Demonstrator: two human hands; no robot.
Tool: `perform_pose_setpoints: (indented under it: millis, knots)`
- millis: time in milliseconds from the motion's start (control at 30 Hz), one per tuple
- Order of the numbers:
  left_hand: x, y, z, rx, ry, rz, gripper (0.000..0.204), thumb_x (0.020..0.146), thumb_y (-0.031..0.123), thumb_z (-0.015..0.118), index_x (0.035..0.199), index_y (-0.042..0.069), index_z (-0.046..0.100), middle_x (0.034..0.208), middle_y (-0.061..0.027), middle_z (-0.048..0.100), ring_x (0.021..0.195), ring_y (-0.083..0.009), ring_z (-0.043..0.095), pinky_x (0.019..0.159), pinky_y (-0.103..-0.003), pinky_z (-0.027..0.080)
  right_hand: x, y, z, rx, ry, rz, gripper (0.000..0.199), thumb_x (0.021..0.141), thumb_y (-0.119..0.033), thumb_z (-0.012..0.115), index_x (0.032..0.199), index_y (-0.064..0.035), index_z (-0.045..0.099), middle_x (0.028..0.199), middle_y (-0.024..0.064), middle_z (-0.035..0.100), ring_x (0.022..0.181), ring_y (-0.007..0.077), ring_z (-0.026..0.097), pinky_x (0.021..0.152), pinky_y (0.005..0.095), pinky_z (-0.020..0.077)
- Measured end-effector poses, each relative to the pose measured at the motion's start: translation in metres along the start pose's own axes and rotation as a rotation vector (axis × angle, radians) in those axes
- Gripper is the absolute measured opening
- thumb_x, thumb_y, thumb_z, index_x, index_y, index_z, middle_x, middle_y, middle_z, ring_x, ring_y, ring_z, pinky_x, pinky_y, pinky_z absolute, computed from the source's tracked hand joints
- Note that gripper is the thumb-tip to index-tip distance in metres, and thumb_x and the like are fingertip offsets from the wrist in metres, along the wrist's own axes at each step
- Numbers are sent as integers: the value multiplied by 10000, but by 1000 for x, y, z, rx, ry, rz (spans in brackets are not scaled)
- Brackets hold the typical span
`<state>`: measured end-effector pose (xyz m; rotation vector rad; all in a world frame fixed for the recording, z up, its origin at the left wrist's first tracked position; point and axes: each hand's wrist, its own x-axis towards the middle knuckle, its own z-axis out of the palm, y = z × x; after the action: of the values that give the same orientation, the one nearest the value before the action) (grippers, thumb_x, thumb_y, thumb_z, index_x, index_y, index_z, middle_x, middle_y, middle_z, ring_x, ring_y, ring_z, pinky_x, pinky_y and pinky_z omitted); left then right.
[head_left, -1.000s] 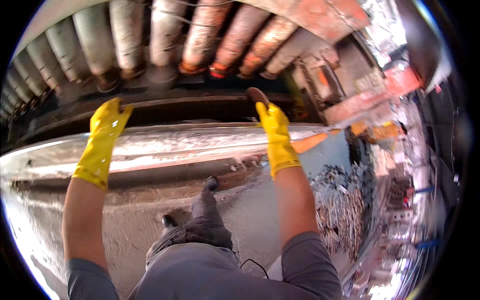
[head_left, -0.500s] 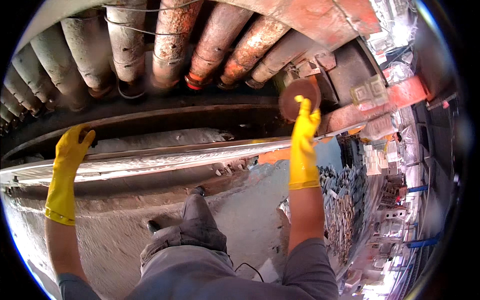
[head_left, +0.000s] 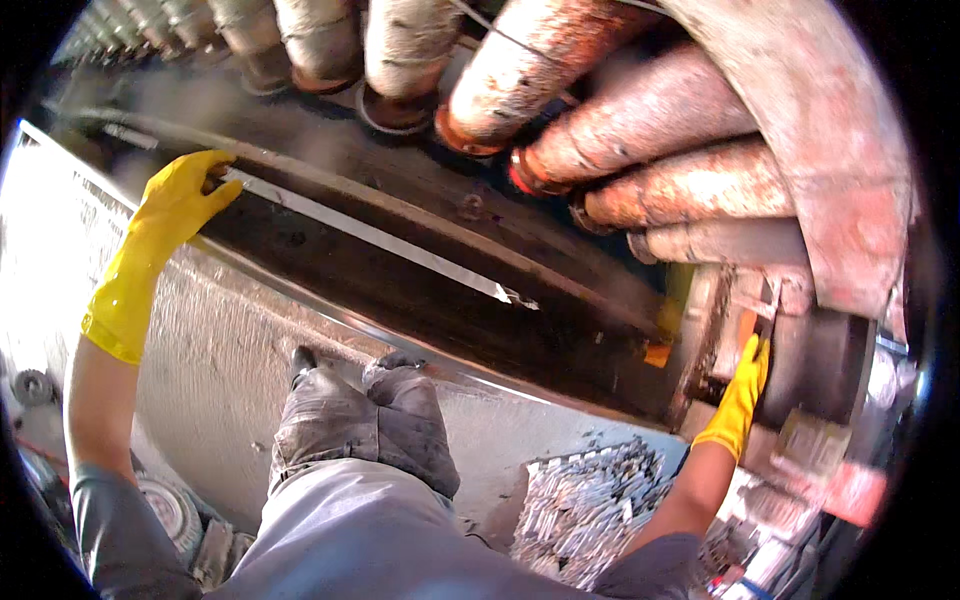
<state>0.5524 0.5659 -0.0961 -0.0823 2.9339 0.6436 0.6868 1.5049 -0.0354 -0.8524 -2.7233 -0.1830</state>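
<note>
A long, narrow pale strip, broken at its far end, lies along a dark bed beneath a row of cylinders. My left hand, in a yellow rubber glove, is closed with thumb and fingers round the strip's near left end. At the right, my right hand, also in a yellow glove, reaches to the machine's end block. Its fingers are stretched out, close below an orange piece; nothing shows held in them. The dark bed runs slantwise between my hands.
Rusty, pale cylinders hang over the bed, and a curved metal beam frames the right. A pile of thin broken strips lies on the floor at lower right. A round, wheel-like item is at lower left.
My view has turned and shifted. My right hand has moved from beside a brown round disc to the end block; the disc no longer shows. My left hand now closes round the strip's end.
</note>
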Motion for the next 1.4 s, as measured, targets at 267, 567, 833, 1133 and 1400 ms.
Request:
perform_pose_setpoints:
  millis: [267,567,833,1133,1400]
  knots:
    - [-46,12,9,76,48,-27,489,908,396,711,1275,73,706,1161,-161,746,1064,-365,702,968,-440,541,-21,22,-4,-73,-37,11,671,1073,-531,483,1388,52,593,1414,295,590,1326,429,544,1145,437,409]
    - [-67,-34,22,187,-49,75,536,922,447,712,1316,84,691,1258,-185,714,1189,-378,654,1053,-445,497,-210,-161,-36,177,288,-344,504,1081,-289,580,1486,6,530,1498,233,564,1401,350,525,1201,405,370]
    - [-69,-55,22,38,25,517,530,950,474,691,1287,64,697,1226,-195,723,1161,-400,664,1016,-468,516,-394,-378,-63,729,-143,-329,324,1033,-172,633,1311,-14,688,1280,179,719,1209,333,674,1070,411,486]
    - [-64,-147,-23,-81,82,825,463,951,405,721,1244,48,706,1080,-213,749,1020,-403,709,899,-471,564,-430,-485,-53,544,-203,28,405,994,-469,642,1232,-163,758,1145,138,764,1092,343,723,926,413,552]
    - [52,-428,-103,113,389,134,612,974,491,646,1390,43,634,1363,-223,667,1267,-381,632,1077,-427,479,-418,-456,-3,346,-109,246,673,922,-587,686,1443,-166,621,1328,84,722,1234,292,677,1032,413,513]
